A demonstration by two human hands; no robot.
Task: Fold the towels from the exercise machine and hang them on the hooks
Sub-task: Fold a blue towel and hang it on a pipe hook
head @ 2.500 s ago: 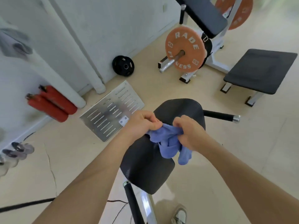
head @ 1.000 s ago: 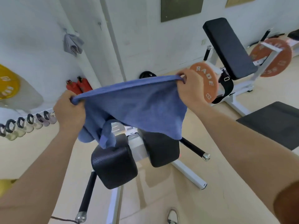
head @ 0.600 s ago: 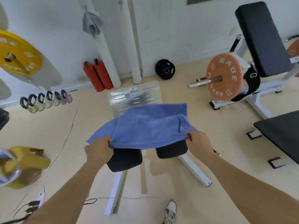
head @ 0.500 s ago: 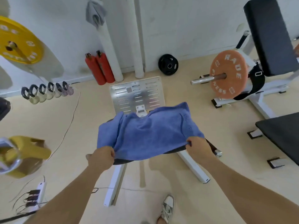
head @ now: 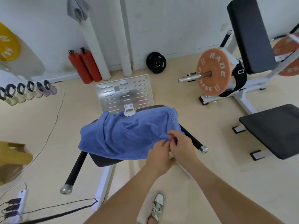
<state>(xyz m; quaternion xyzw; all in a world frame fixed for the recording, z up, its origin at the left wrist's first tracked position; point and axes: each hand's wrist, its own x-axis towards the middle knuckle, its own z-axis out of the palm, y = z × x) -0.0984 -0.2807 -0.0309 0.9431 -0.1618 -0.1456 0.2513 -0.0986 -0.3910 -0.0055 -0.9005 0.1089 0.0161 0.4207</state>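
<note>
Over one pad — one towel; left hand, right hand pinching.

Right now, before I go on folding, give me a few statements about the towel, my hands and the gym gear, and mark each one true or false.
1. The blue towel lies draped over the machine's black pads. True.
2. The two hands grip opposite corners of the towel, far apart. False: the left hand and right hand are side by side at its near right corner.
3. A grey towel hangs high on the wall. True.
4. The black weight plate is loaded on the bar. False: it leans against the wall on the floor; the orange plate is the one on the bar.
</note>
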